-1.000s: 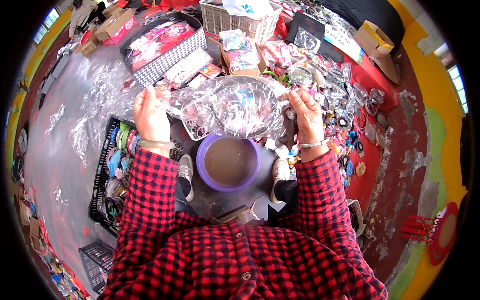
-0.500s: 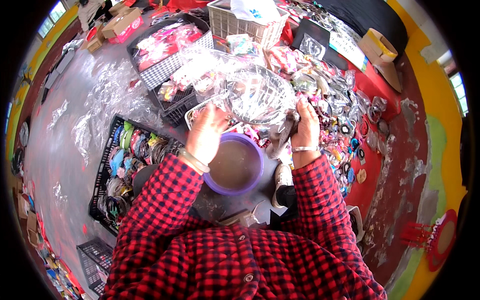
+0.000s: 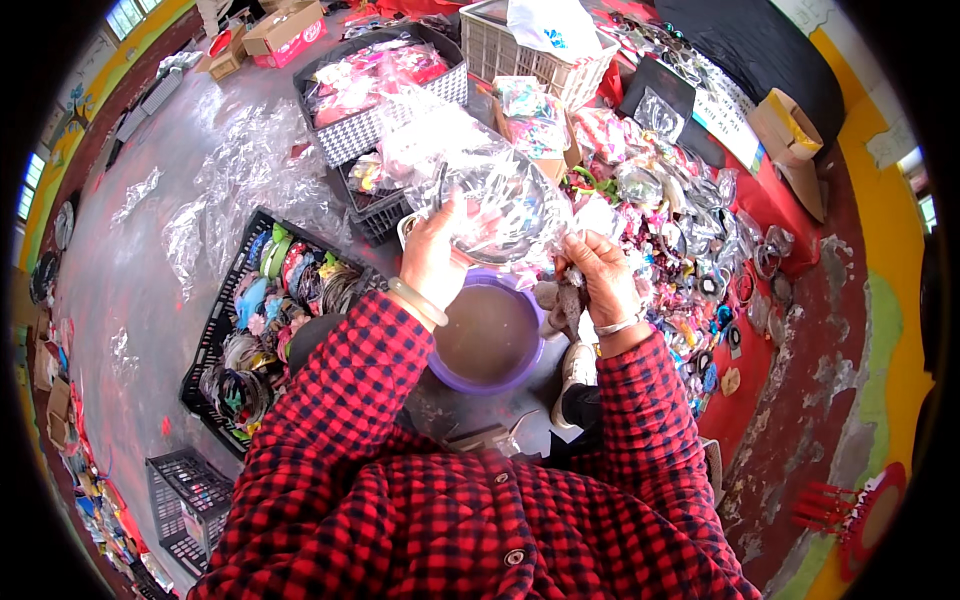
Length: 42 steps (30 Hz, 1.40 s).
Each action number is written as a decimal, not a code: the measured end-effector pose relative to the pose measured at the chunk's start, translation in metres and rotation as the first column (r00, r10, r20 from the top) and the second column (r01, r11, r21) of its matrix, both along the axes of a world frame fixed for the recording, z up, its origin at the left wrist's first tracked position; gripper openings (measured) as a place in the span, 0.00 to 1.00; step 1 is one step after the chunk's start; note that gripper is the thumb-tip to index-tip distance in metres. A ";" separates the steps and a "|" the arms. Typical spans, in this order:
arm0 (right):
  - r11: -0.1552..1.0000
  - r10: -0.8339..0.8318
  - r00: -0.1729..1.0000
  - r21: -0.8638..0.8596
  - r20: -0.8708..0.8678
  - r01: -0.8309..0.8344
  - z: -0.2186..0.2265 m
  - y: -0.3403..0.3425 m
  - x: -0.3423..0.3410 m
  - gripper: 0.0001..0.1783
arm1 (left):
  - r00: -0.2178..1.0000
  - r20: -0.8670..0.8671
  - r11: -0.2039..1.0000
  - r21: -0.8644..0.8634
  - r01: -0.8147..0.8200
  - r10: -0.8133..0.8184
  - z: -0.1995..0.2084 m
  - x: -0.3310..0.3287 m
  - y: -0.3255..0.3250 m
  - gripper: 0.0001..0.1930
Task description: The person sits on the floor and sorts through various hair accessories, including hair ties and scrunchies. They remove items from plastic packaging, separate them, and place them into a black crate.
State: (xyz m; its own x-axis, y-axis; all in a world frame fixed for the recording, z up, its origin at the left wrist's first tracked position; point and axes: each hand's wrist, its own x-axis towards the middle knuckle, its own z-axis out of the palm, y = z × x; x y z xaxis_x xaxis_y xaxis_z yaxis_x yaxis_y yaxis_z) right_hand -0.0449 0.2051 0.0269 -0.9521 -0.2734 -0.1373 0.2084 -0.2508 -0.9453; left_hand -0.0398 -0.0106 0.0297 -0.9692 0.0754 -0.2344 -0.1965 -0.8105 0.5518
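A shiny clear plastic bag [image 3: 510,205], with a round dark-rimmed shape in it, is held up in front of me. My left hand [image 3: 438,258] grips its left side, fingers partly behind the plastic. At the bag's lower right edge, my right hand [image 3: 603,278] is closed in a pinch. A crumpled grey-brown cloth [image 3: 568,303] hangs from that same hand. Below the bag stands a purple basin [image 3: 532,352] of murky water.
To the left, a black crate [image 3: 222,340] holds many hair bands. A patterned basket [image 3: 440,92] of pink packets and a beige basket [image 3: 480,45] stand farther off. Hair accessories [image 3: 690,290] are heaped on red cloth at right. Loose plastic film [image 3: 235,180] litters the floor.
My left hand has come up to the bag's left side and holds it. My right hand has dropped slightly and now pinches at the bag's lower edge. The whole view has shifted a little.
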 end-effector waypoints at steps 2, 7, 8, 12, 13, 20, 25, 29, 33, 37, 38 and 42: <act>0.998 0.053 0.998 0.039 -0.041 -0.051 0.003 -0.001 0.004 0.11 | 0.999 -0.001 0.998 -0.050 -0.034 0.034 0.000 -0.005 -0.007 0.22; 0.996 0.083 0.987 0.036 -0.134 -0.079 0.029 -0.011 0.021 0.13 | 0.999 0.040 0.993 -0.114 -0.025 0.029 0.012 -0.010 -0.024 0.22; 0.998 0.069 0.985 -0.001 -0.156 -0.070 0.034 -0.014 0.024 0.13 | 1.000 0.013 0.991 -0.130 -0.017 0.018 0.014 -0.010 -0.025 0.22; 0.977 0.136 0.971 -0.136 -0.197 -0.165 0.050 -0.014 0.030 0.13 | 1.000 0.003 0.997 -0.065 0.028 -0.028 0.023 -0.008 -0.026 0.17; 0.975 0.144 0.967 -0.137 -0.209 -0.174 0.051 -0.014 0.032 0.13 | 0.999 -0.017 0.998 -0.036 0.044 -0.044 0.025 -0.008 -0.025 0.15; 0.972 0.146 0.957 -0.146 -0.251 -0.186 0.051 -0.006 0.032 0.12 | 0.998 -0.001 0.997 0.036 0.070 -0.070 0.040 -0.004 -0.015 0.15; 0.976 -0.004 0.999 -0.216 -0.032 -0.003 0.023 -0.012 0.013 0.18 | 0.993 -0.021 0.993 -0.012 -0.116 0.116 0.005 -0.015 -0.028 0.14; 0.986 0.155 0.987 0.076 -0.040 -0.152 0.014 -0.028 0.021 0.18 | 0.975 -0.081 0.963 -0.156 -0.218 0.207 0.014 -0.013 -0.018 0.18; 0.975 0.072 0.989 0.218 -0.128 -0.043 0.008 -0.045 0.024 0.11 | 0.992 -0.065 0.982 -0.147 -0.116 0.108 0.009 -0.006 -0.005 0.18; 0.965 0.103 0.977 0.257 -0.189 -0.052 0.008 -0.041 0.029 0.15 | 0.999 -0.019 0.995 -0.088 -0.050 0.048 0.009 -0.005 -0.004 0.20; 0.966 0.118 0.979 0.247 -0.164 -0.075 0.009 -0.041 0.031 0.16 | 1.000 -0.001 0.999 -0.029 -0.017 0.017 0.005 -0.007 -0.004 0.20; 0.908 0.208 0.862 0.419 -0.461 0.004 0.022 -0.042 0.035 0.15 | 0.997 0.070 0.997 0.070 0.016 -0.020 -0.008 -0.014 -0.004 0.18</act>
